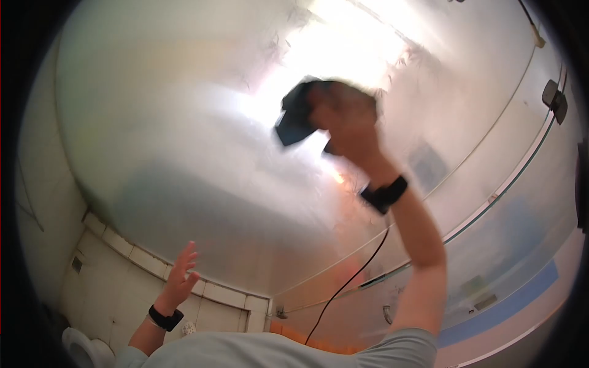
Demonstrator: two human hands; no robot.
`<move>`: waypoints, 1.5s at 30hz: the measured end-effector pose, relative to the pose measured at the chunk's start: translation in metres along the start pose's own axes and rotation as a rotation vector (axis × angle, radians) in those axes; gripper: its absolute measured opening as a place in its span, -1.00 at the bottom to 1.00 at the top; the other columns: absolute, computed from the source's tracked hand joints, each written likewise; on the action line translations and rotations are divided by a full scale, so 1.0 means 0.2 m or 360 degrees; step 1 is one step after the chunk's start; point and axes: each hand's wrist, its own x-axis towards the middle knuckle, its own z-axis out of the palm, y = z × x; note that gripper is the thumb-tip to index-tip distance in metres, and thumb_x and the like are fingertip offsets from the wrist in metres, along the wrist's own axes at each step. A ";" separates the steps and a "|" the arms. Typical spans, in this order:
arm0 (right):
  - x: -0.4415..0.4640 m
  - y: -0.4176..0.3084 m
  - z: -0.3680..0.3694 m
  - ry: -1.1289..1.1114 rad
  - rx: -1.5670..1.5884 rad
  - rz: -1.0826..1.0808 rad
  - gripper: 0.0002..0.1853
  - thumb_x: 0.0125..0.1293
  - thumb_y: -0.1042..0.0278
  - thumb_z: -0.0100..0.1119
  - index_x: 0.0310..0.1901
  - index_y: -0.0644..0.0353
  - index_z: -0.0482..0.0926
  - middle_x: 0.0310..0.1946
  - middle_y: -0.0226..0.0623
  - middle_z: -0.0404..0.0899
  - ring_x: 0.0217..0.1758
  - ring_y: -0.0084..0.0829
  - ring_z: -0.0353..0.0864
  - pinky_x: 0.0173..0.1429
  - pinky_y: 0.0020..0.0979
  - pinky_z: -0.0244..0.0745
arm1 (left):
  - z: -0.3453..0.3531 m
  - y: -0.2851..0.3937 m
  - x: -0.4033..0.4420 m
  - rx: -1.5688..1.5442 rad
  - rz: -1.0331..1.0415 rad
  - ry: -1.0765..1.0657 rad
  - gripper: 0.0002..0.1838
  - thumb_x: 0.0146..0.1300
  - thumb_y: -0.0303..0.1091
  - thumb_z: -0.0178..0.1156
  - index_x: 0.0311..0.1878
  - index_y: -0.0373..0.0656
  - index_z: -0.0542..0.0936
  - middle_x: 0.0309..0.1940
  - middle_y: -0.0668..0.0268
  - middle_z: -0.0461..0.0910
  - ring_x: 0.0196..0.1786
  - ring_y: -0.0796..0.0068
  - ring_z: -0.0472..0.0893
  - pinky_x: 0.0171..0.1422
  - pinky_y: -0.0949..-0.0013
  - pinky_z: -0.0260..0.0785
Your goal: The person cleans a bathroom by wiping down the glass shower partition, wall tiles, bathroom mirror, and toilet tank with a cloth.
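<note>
My right hand [353, 126] is raised high and closed around a dark cloth [296, 113], which lies against or just in front of a pale frosted glass panel [184, 135]. Motion smears the hand and cloth, so I cannot tell how firmly they touch the panel. A bright glare shows on the panel behind them. Lower left, my left hand [179, 281] is held up, empty, with its fingers apart, near the panel's bottom edge. Black bands circle both wrists.
A white rounded fixture [86, 348] stands at the lower left beside a tiled wall [101, 285]. A black cable [346, 283] hangs beside my right arm. On the right are a glass edge [500, 195] with a dark metal fitting [554, 101] and a blue strip [503, 305].
</note>
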 end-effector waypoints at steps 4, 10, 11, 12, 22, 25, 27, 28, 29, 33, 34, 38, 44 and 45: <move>0.41 0.89 -0.27 0.0296 -0.0712 0.0303 -0.72 0.18 0.42 0.18 -0.05 0.04 0.61 0.15 -0.26 0.53 0.11 -0.15 0.54 0.18 -0.15 0.44 | -0.21 -0.06 -0.04 0.0068 -0.0093 0.0213 -0.04 0.30 0.38 -0.02 0.53 -0.14 0.04 0.47 0.08 0.15 0.39 0.07 0.35 0.34 0.12 0.31; 0.46 1.33 -0.22 0.0585 -0.1275 0.0516 -0.57 0.25 -0.06 0.18 0.11 -0.12 0.60 0.29 -0.16 0.43 0.28 -0.08 0.45 0.22 -0.10 0.48 | -0.37 -0.19 -0.17 0.0069 -0.0272 0.0443 0.04 0.25 0.47 -0.08 0.52 -0.19 0.04 0.46 0.06 0.16 0.37 0.00 0.37 0.35 0.10 0.29; 0.46 1.09 -0.15 0.0577 -0.1175 0.0520 -0.57 0.19 0.01 0.21 0.09 -0.09 0.59 0.23 -0.23 0.47 0.23 -0.10 0.47 0.13 -0.05 0.50 | -0.37 -0.21 -0.18 0.0040 -0.0309 0.0475 0.04 0.24 0.48 -0.08 0.52 -0.20 0.05 0.46 0.05 0.16 0.36 -0.01 0.37 0.34 0.11 0.30; 0.45 0.76 -0.06 0.0568 -0.1080 0.0526 -0.57 0.14 0.09 0.25 0.07 -0.06 0.58 0.16 -0.30 0.52 0.17 -0.12 0.49 0.04 0.00 0.52 | -0.37 -0.22 -0.17 0.0036 -0.0315 0.0481 0.04 0.24 0.48 -0.08 0.52 -0.20 0.05 0.46 0.05 0.16 0.36 -0.01 0.37 0.34 0.11 0.30; -0.11 -0.94 0.56 -0.0685 0.0307 -0.0854 -0.51 0.27 0.18 0.12 0.24 0.07 0.50 0.40 -0.39 0.29 0.49 -0.16 0.17 0.48 0.17 0.10 | -0.26 0.00 -0.07 0.0107 -0.0151 0.0297 -0.02 0.28 0.42 -0.03 0.52 -0.13 0.06 0.48 0.09 0.14 0.36 -0.02 0.37 0.33 0.11 0.31; -0.08 -0.74 0.58 -0.0626 0.0384 -0.0826 -0.52 0.27 0.19 0.14 0.23 0.02 0.50 0.38 -0.43 0.32 0.47 -0.23 0.21 0.46 0.10 0.15 | -0.27 -0.04 -0.06 0.0186 -0.0156 0.0303 -0.02 0.28 0.42 -0.03 0.53 -0.12 0.05 0.48 0.09 0.14 0.36 -0.01 0.38 0.31 0.10 0.34; 0.09 -0.43 0.55 -0.0286 0.0529 -0.0303 -0.66 0.22 0.28 0.17 0.05 -0.01 0.63 0.23 -0.31 0.49 0.34 -0.26 0.39 0.33 0.01 0.28 | -0.32 -0.18 -0.10 0.0218 -0.0193 0.0355 -0.01 0.28 0.42 -0.03 0.53 -0.13 0.04 0.47 0.06 0.14 0.33 -0.01 0.40 0.26 0.10 0.38; 0.26 -0.22 0.45 0.0013 0.0506 -0.0071 -0.77 0.14 0.34 0.20 -0.15 0.05 0.68 0.03 -0.28 0.61 0.15 -0.27 0.55 0.13 -0.14 0.44 | -0.35 -0.22 -0.11 0.0224 -0.0172 0.0365 -0.01 0.28 0.42 -0.03 0.53 -0.13 0.04 0.47 0.06 0.14 0.33 -0.01 0.40 0.26 0.10 0.38; 0.40 0.03 0.34 0.0197 0.0226 -0.0142 -0.78 0.05 0.41 0.20 -0.22 0.03 0.69 -0.08 -0.34 0.66 -0.04 -0.32 0.63 -0.08 -0.30 0.53 | -0.37 -0.24 -0.13 0.0236 -0.0202 0.0420 0.00 0.27 0.43 -0.03 0.53 -0.14 0.04 0.47 0.04 0.14 0.33 -0.01 0.41 0.25 0.10 0.38; 0.71 1.08 -0.01 0.0386 -0.0533 0.0192 -0.53 0.07 0.30 0.20 0.10 -0.03 0.57 0.21 -0.14 0.49 0.15 -0.07 0.53 0.14 -0.12 0.54 | -0.44 -0.24 -0.15 0.0227 -0.0278 0.0614 0.02 0.26 0.44 -0.04 0.53 -0.17 0.04 0.47 0.01 0.13 0.34 0.00 0.39 0.28 0.09 0.35; 0.69 1.27 -0.01 0.0452 -0.0747 0.0365 -0.52 0.16 0.19 0.13 0.17 -0.04 0.53 0.26 -0.11 0.43 0.22 -0.01 0.47 0.19 -0.08 0.50 | -0.45 -0.27 -0.15 0.0219 -0.0317 0.0663 0.02 0.26 0.44 -0.03 0.53 -0.17 0.04 0.47 0.01 0.13 0.35 0.00 0.38 0.31 0.09 0.33; 0.80 1.21 0.09 0.0539 -0.1282 0.0892 -0.48 0.26 -0.04 -0.02 0.22 -0.07 0.50 0.30 -0.14 0.40 0.29 0.04 0.42 0.19 -0.01 0.49 | -0.54 -0.39 -0.24 0.0213 -0.0296 0.0810 0.03 0.25 0.44 -0.02 0.52 -0.20 0.04 0.47 0.01 0.13 0.38 -0.02 0.34 0.35 0.09 0.29; 0.72 -0.11 0.54 0.0218 -0.0288 0.0183 -0.57 0.07 0.25 0.21 0.04 0.02 0.61 0.24 -0.29 0.45 0.29 0.01 0.35 0.20 0.23 0.27 | -0.64 -0.43 -0.23 0.0179 -0.0293 0.0863 0.08 0.22 0.46 0.01 0.51 -0.26 0.05 0.46 0.03 0.16 0.40 0.04 0.33 0.38 0.13 0.26; 0.62 -0.34 0.70 0.0239 -0.0040 0.0116 -0.60 0.13 0.30 0.17 0.05 0.11 0.61 0.29 -0.26 0.41 0.39 0.01 0.27 0.26 0.27 0.23 | -0.63 -0.38 -0.18 0.0123 -0.0262 0.0812 0.07 0.22 0.46 0.01 0.51 -0.26 0.06 0.46 0.04 0.16 0.39 0.06 0.34 0.36 0.14 0.27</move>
